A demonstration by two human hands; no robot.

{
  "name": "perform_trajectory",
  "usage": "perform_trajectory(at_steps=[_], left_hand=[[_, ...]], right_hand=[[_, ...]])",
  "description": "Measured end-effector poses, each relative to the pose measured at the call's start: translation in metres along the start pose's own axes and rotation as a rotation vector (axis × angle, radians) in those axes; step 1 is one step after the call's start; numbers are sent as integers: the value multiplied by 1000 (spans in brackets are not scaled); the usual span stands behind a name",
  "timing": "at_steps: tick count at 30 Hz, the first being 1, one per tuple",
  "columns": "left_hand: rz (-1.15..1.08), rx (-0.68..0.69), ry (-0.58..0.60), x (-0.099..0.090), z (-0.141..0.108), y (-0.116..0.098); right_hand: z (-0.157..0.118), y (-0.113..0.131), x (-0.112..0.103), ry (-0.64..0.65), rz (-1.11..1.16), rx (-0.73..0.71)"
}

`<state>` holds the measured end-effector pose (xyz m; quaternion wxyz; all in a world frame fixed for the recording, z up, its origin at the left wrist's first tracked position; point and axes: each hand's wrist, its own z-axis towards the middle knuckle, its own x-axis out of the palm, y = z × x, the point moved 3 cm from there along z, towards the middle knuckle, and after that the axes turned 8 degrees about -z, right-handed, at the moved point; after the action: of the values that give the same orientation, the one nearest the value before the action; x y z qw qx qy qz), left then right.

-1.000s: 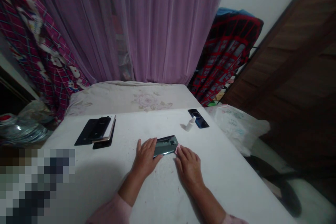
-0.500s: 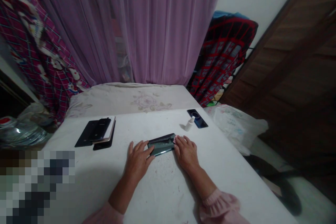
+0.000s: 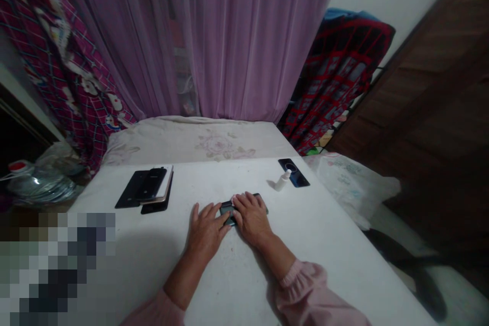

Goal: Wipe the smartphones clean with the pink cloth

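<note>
A dark, glossy phone (image 3: 226,209) lies flat on the white table (image 3: 214,285), largely covered by my hands. My left hand (image 3: 207,231) rests at its left end, fingers apart, the thumb and fingertips touching the edge. Across the middle of the phone lies my right hand (image 3: 251,218), its fingers pressed down on a small pinkish cloth (image 3: 234,198) that shows at the fingertips. Behind them to the right stands a small white bottle (image 3: 283,180), beside a dark blue phone (image 3: 294,172).
At the left of the table is a stack of dark phones (image 3: 152,184) with a white one among them. A large clear bottle (image 3: 42,182) stands beyond the left edge, and a white plastic bag (image 3: 344,183) hangs at the right edge. Purple curtains (image 3: 244,41) hang behind.
My right hand has slid left over the phone with the pinkish cloth, from its right end to the middle. My left hand stays at the left end. The view has shifted slightly.
</note>
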<state>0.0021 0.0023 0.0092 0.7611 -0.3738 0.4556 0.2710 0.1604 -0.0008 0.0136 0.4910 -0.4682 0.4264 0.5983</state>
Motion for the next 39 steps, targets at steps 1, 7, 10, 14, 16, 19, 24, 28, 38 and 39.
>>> perform_trajectory(at_steps=[1, 7, 10, 14, 16, 19, 24, 28, 38, 39], left_hand=[[-2, -6, -6, -1, 0, 0], [-43, 12, -21, 4, -2, 5], [-44, 14, -12, 7, -2, 7], [-47, 18, -20, 8, -2, 7], [-45, 12, -29, 7, -2, 6], [-40, 3, -38, 4, -2, 5], [-40, 6, -28, 5, -2, 7], [-49, 0, -36, 6, -3, 7], [5, -21, -16, -1, -1, -2], [9, -21, -9, -1, 0, -2]], right_hand=[[-1, -3, -1, 4, -9, -2], [-8, -46, -4, 6, -121, 183], [-7, -46, -2, -6, -118, 220], [-2, -17, 3, -4, -76, 134], [-1, -5, 3, -6, -57, 64], [-2, -5, -1, 7, -51, 26], [-4, -39, -5, 19, -111, 168], [-6, -40, -1, 17, -140, 182], [-68, -20, 4, 23, -138, 86], [-72, -21, 4, 22, -141, 92]])
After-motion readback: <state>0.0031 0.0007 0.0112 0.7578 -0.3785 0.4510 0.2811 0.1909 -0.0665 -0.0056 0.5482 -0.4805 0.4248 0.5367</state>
